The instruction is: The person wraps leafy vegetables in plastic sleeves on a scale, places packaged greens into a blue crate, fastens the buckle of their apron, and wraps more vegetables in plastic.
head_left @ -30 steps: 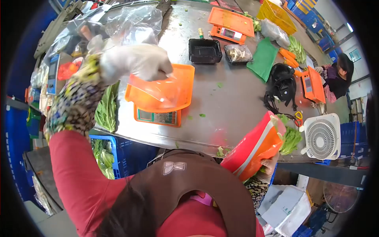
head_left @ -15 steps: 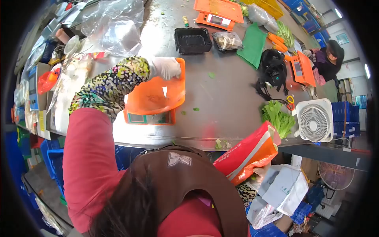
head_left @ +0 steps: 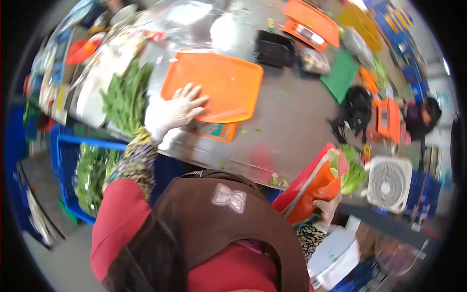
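Note:
My left hand (head_left: 177, 111), in a white glove, lies with spread fingers over the near left part of an orange scale tray (head_left: 224, 82). Beneath the tray's near edge, the orange scale's display panel (head_left: 214, 129) shows. Gloved as well, my right hand (head_left: 327, 208) grips a red and orange plastic bag (head_left: 311, 190) by its side, close to the table's front edge. What the bag contains is hidden. A bunch of leafy greens (head_left: 127, 97) lies on the table left of my left hand.
A blue crate (head_left: 61, 160) holding greens stands at left. Farther back are a black plastic tray (head_left: 275, 48), a mushroom pack (head_left: 314, 61) and another orange scale (head_left: 311, 27). At right are lettuce (head_left: 352, 173), a white fan (head_left: 389, 185) and a person (head_left: 421, 117).
My left hand has let go of the tray's far edge; the tilted tray now lies flat on the scale. The view has swung left, bringing greens and a crate into sight. My right hand keeps the bag.

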A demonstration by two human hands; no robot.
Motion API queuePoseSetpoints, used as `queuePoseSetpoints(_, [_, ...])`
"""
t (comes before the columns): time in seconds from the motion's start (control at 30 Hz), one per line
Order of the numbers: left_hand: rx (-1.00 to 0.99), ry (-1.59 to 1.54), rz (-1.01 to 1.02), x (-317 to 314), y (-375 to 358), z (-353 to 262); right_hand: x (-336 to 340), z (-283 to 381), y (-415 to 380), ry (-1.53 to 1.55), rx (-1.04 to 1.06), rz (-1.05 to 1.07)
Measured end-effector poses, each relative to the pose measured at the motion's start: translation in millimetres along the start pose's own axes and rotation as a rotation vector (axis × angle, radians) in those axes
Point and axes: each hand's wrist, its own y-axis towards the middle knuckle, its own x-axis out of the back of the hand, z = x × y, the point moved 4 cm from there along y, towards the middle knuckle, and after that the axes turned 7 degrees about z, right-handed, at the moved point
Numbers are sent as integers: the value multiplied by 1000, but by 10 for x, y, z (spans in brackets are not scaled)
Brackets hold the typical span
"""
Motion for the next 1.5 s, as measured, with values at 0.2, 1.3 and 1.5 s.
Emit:
queuePoseSetpoints(0.2, [282, -108, -212, -339, 314, -399, -478, 100, 304, 72, 62, 313])
queuePoseSetpoints(1.3, [101, -114, -168, -57, 346, -398, -1715, 433, 1185, -264, 129, 759])
queuePoseSetpoints(1.5, [201, -316, -228, -88, 227, -294, -1784, 239, 1322, -226, 8, 795])
